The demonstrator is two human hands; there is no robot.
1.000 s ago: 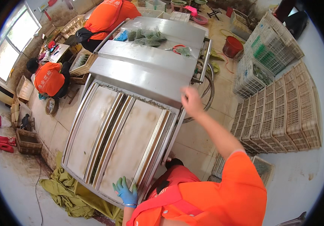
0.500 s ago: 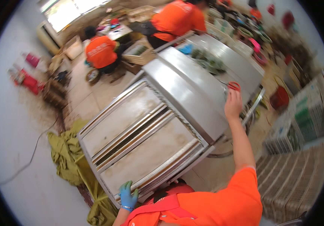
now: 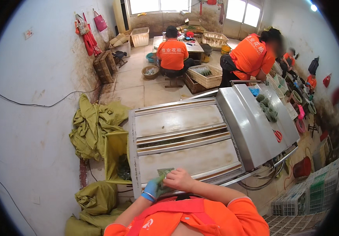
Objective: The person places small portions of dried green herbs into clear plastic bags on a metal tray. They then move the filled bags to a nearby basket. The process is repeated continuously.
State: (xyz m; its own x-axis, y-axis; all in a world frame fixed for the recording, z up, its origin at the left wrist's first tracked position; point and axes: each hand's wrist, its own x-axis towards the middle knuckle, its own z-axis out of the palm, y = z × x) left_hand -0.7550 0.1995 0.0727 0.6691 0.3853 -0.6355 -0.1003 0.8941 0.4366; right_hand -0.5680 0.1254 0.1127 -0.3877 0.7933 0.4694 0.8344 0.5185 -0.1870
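Note:
My left hand [image 3: 153,188], in a blue and green glove, is closed on a small clear packet [image 3: 164,172] with green contents. The bare right hand [image 3: 180,180] meets it there, fingers bent in at the packet; its fingertips are partly hidden. Both are over the near edge of a steel machine with two pale flat beds [image 3: 189,157] and metal sealing bars. Red-handled scissors [image 3: 278,136] lie on the steel surface at the right, apart from both hands. Beyond them sit several green packets [image 3: 267,107] and a blue item [image 3: 254,91].
The machine's raised steel lid [image 3: 240,129] stands right of the beds. Yellow-green sacks [image 3: 94,126] and an open sack-lined bin [image 3: 116,157] are at the left. Crates [image 3: 307,202] stand at the lower right. Other people work farther off, one beside the machine's far end [image 3: 252,55].
My right hand has left the red-handled scissors on the steel and come back beside my left hand. A green packet now shows between the hands. The view has turned and levelled.

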